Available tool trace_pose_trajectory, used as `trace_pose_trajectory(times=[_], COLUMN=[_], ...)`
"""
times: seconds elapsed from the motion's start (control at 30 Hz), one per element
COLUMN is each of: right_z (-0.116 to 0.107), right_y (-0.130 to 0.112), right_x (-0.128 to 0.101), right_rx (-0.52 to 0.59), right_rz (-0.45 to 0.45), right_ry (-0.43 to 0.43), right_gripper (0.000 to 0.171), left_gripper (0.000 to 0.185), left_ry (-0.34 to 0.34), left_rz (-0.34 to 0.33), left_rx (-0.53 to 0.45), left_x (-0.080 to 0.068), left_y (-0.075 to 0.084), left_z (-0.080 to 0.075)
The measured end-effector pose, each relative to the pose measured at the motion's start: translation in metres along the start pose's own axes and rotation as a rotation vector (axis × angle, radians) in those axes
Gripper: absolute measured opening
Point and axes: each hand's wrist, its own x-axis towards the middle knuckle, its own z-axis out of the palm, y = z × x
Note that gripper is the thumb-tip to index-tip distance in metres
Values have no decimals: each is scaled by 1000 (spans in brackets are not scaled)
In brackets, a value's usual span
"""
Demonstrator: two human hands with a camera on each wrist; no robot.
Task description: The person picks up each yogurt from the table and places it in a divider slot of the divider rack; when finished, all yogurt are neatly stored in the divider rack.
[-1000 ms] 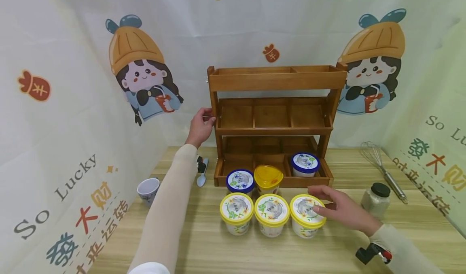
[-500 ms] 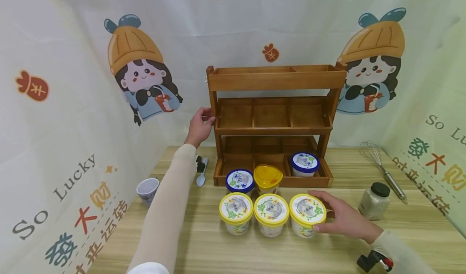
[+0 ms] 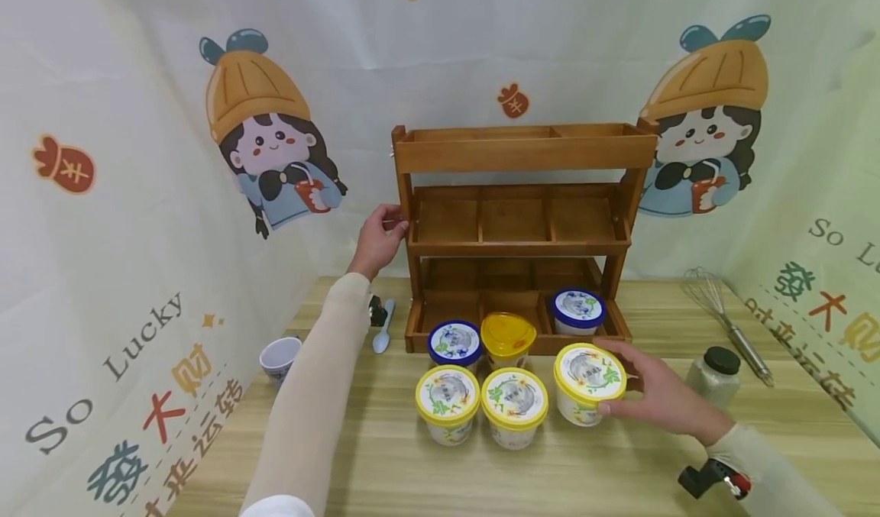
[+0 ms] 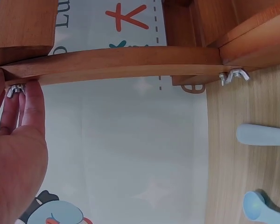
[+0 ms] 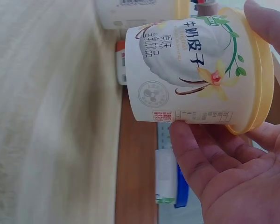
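Observation:
In the head view my right hand (image 3: 663, 399) holds a yogurt cup (image 3: 590, 374) with a yellow lid, raised a little above the table. In the right wrist view, the cup's printed side (image 5: 196, 70) lies between my thumb at the lid and my fingers below. My left hand (image 3: 378, 240) holds the left post of a brown wooden rack (image 3: 525, 153); in the left wrist view the fingers are around a wing nut (image 4: 16, 88) there. Two more yellow-lidded cups, a left one (image 3: 447, 395) and a middle one (image 3: 514, 399), stand beside the raised cup.
A blue-lidded cup (image 3: 455, 343) and a cup with an orange-yellow lid (image 3: 507, 335) stand before the rack. Another blue-lidded cup (image 3: 579, 308) sits in its bottom right compartment. A mug (image 3: 279, 357) and spoon (image 3: 382, 337) lie left; a jar (image 3: 715, 376) and whisk (image 3: 736, 334) right.
My right hand has closed around the rightmost yellow-lidded cup, turned it slightly and lifted it up toward the rack. The left hand has stayed at the rack's post.

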Motion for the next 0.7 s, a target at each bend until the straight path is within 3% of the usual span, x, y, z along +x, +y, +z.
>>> trace_pose_trajectory(times=[0.43,0.7], right_z=[-9,-12], right_y=[-6,-8], right_x=[25,43], right_rx=[-20,35], right_rz=[74,96], right_ry=[74,108], right_gripper=[86,86], left_gripper=[40,37], left_ry=[9,18], left_rz=[-17,-23], left_rx=[10,10], left_x=[2,1], left_y=[-3,-4], left_z=[0,1])
